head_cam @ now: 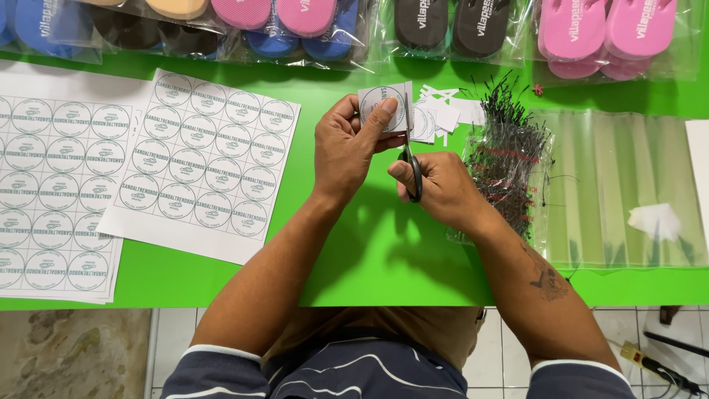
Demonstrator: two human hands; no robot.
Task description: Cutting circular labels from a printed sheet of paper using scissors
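Note:
My left hand [347,144] pinches a small white paper piece with a round printed label [380,103] above the green table. My right hand [439,188] grips black-handled scissors [410,151], whose blades point up along the right edge of that paper piece. Cut white scraps and labels [443,114] lie just beyond my hands. A white sheet of round printed labels [199,162] lies to the left of my left hand.
More label sheets [52,185] cover the table's left. A bag of black tag fasteners [506,162] and a stack of clear plastic bags [620,185] lie at right. Bagged flip-flops [591,33] in pink, black, blue line the far edge. The green table [384,251] ends near my body.

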